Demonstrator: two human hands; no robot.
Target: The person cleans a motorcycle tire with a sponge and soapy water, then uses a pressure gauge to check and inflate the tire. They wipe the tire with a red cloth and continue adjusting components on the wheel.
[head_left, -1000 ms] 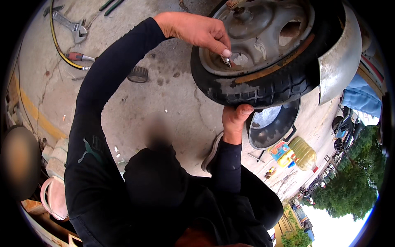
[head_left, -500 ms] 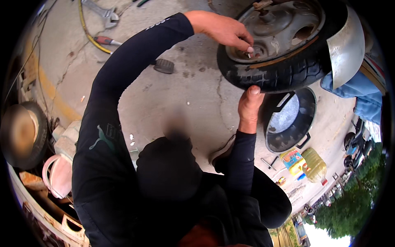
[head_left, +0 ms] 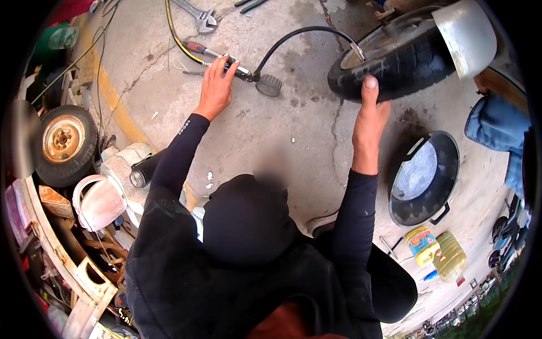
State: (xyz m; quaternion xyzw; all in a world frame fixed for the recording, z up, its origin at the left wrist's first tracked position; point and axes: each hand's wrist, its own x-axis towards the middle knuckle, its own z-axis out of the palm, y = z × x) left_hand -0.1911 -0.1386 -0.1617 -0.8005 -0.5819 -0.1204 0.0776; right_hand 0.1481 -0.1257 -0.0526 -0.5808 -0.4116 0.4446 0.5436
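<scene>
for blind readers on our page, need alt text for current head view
A person's left hand is on an inflator with a round gauge, while the right hand touches a wheel; a black hose curves from the inflator to the wheel. A black basin, a bottle of yellowish liquid and an adjustable wrench are on the concrete floor.

pressure gauge (head_left: 269,85) left of the wheel (head_left: 398,70)

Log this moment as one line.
left hand: on tire inflator; right hand: against tire; black hose: arcs from inflator to wheel rim; black basin: on floor
</scene>
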